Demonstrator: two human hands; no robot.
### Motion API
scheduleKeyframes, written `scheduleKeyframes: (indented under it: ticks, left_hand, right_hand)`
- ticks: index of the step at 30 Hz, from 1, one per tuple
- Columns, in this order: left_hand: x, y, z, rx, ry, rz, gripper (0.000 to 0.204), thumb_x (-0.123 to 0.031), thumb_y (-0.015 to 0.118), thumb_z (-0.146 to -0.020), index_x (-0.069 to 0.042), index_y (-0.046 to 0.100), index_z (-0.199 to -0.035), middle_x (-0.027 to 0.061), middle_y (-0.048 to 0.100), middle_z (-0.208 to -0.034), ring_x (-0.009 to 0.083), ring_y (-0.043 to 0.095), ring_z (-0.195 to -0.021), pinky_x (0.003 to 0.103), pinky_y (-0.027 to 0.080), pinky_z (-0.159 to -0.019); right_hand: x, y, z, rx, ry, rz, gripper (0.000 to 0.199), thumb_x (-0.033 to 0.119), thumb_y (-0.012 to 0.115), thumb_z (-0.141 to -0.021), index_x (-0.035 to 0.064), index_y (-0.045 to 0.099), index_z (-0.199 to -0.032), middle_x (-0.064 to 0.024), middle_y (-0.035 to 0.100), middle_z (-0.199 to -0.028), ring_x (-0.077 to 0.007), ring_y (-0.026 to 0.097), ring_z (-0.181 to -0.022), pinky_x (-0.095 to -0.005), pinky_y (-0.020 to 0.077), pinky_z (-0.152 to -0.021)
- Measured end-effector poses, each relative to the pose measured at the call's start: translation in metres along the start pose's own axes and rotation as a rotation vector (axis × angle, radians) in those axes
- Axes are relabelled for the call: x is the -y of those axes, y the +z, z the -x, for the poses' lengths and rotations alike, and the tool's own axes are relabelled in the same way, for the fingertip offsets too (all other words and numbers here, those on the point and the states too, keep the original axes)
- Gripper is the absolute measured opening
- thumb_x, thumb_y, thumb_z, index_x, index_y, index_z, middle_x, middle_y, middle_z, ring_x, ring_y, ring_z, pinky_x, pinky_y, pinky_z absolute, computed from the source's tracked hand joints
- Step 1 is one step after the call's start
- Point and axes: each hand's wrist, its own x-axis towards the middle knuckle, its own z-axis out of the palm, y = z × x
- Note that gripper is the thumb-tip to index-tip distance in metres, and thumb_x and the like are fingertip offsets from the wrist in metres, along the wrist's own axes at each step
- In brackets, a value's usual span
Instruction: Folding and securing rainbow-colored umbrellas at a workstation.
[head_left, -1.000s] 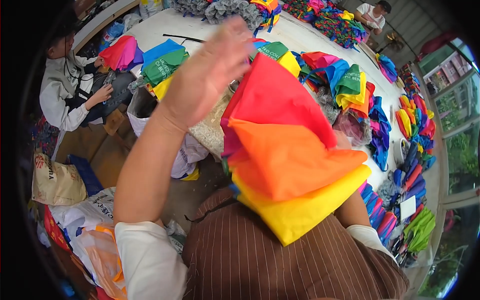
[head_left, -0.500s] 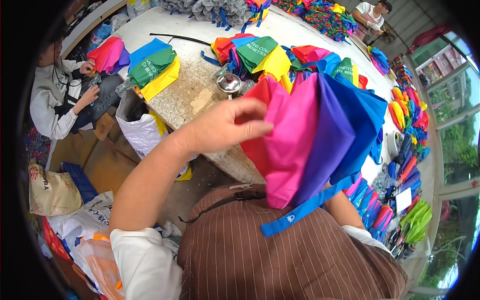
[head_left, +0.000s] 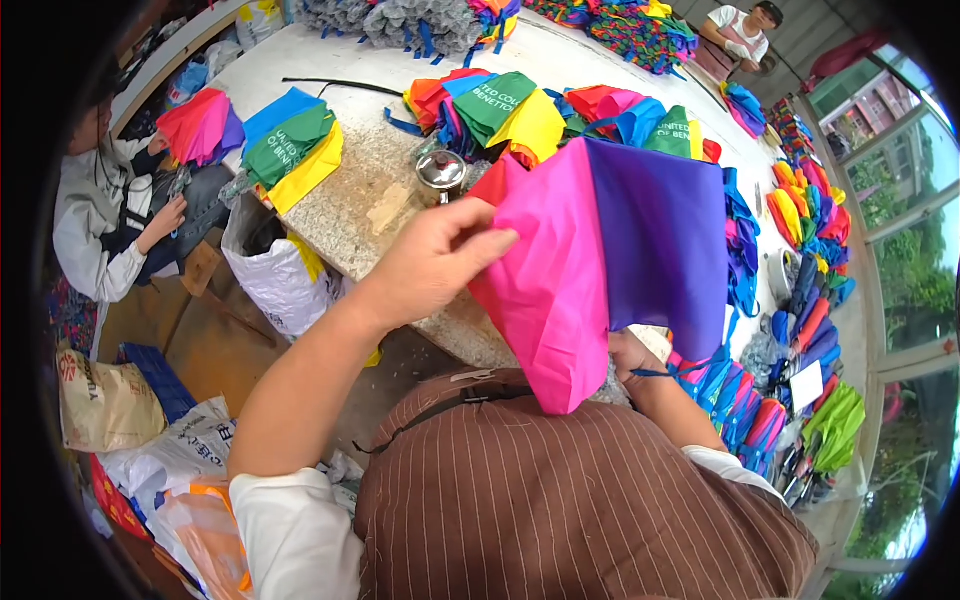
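A folding umbrella (head_left: 555, 270) with loose, multicoloured panels is in front of me; red, pink and purple cloth faces me. My left hand (head_left: 430, 255) pinches the edge of the pink panel between thumb and fingers. Below the purple panel, my right hand (head_left: 635, 362) is wrapped round the umbrella's lower end, its fingers partly covered by cloth. Something greyish and crinkled shows beside that hand. A narrow blue strap hangs near the right wrist. Beyond my left hand, a shiny round metal lid (head_left: 441, 170) sits on a small vessel on the table.
Several multicoloured umbrellas (head_left: 490, 105) lie across the white table (head_left: 370, 60). Another umbrella (head_left: 290, 145) rests at its left edge, above a white bag (head_left: 275, 275). A co-worker (head_left: 100, 220) sits left holding an umbrella; another person stands far right. Bundled umbrellas (head_left: 740, 400) line the right side.
The umbrella has turned, so the purple panel spreads flat where blue cloth was. The blue strap has swung away to the right. My right hand has come into sight; my left hand has moved slightly left.
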Motion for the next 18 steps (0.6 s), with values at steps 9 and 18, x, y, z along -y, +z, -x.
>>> scheduleKeyframes:
  ticks: [9, 18]
  left_hand:
    - [-0.074, 0.005, 0.029, 0.230, 0.349, 0.566, 0.032, -0.037, 0.049, -0.095, -0.007, 0.051, -0.084, 0.0084, 0.053, -0.080, 0.0197, 0.057, -0.075, 0.038, 0.048, -0.077]
    - [0.011, 0.058, 0.026, 0.010, 0.047, 0.490, 0.065, -0.045, 0.034, -0.098, -0.001, 0.021, -0.142, 0.0142, 0.037, -0.139, 0.0265, 0.040, -0.126, 0.042, 0.035, -0.101]
  right_hand:
    - [0.014, -0.044, -0.035, 0.346, -0.128, 0.495, 0.034, 0.013, 0.063, -0.080, -0.0006, 0.057, -0.111, -0.0138, 0.061, -0.103, -0.0250, 0.058, -0.090, -0.0367, 0.0458, -0.078]
    - [0.034, 0.011, -0.038, 0.207, -0.823, 1.081, 0.041, 0.013, 0.062, -0.083, 0.0046, 0.054, -0.122, -0.0179, 0.058, -0.114, -0.0303, 0.055, -0.105, -0.0395, 0.0424, -0.091]
